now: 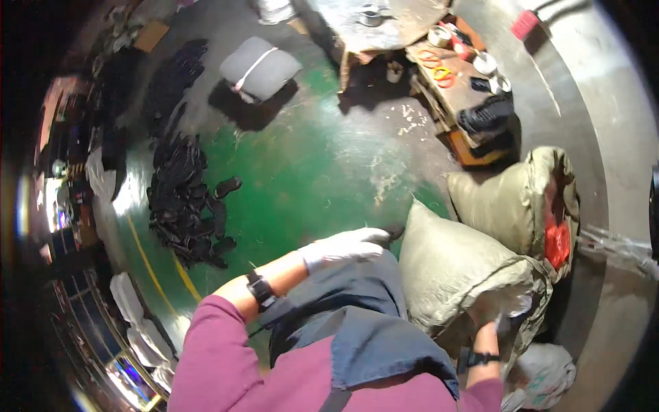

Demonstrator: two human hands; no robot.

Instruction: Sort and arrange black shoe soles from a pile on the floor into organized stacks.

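White-gloved left hand [347, 246] closes round a dark piece [394, 231] above the green floor [309, 165]; right hand [504, 305] grips the mouth of the nearer olive sack [453, 264]; black pieces [182, 202] lie heaped well to the left.

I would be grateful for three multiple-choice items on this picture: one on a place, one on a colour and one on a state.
1. Where does the pile of black soles lie?
A. on the green floor to the person's left
B. on the wooden bench
C. inside a sack

2. What colour is the glove on the left hand?
A. red
B. white
C. yellow

3. What is the right hand doing?
A. hanging free in the air
B. resting flat on the floor
C. gripping the open mouth of the olive sack

Answers: 1 A, the dark heap sits on the painted floor at the left; 2 B, the glove is pale white beyond the bare wrist; 3 C, its fingers close on the sack's bunched edge.
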